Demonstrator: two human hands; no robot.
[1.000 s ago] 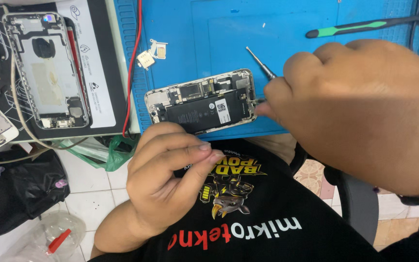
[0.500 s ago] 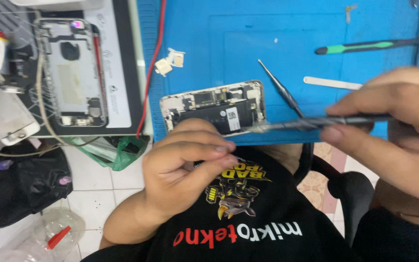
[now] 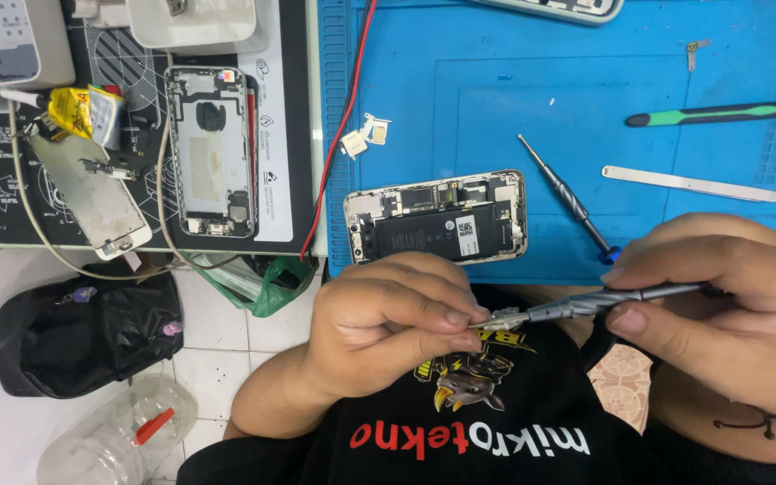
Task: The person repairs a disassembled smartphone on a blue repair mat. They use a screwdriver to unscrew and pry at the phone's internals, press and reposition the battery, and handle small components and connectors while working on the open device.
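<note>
My right hand (image 3: 729,305) grips a grey screwdriver (image 3: 586,304) by the handle and holds it level over my lap, below the table edge. My left hand (image 3: 388,314) pinches the screwdriver's tip between thumb and fingertips; whatever sits at the tip is too small to make out. Just above both hands, an opened phone (image 3: 437,218) lies on the blue mat (image 3: 496,108) with its black battery and boards exposed. Neither hand touches it.
On the blue mat lie a second thin screwdriver (image 3: 563,193), a green-and-black tool (image 3: 720,112), a flat metal pry strip (image 3: 693,183) and small loose parts (image 3: 365,135). A red cable (image 3: 343,135) runs along the mat's left edge. Left: a stripped phone housing (image 3: 211,153), a black bag (image 3: 83,332).
My right hand has come off the opened phone and drawn back toward me with the grey screwdriver. My left hand has closed on its tip. The view has shifted.
</note>
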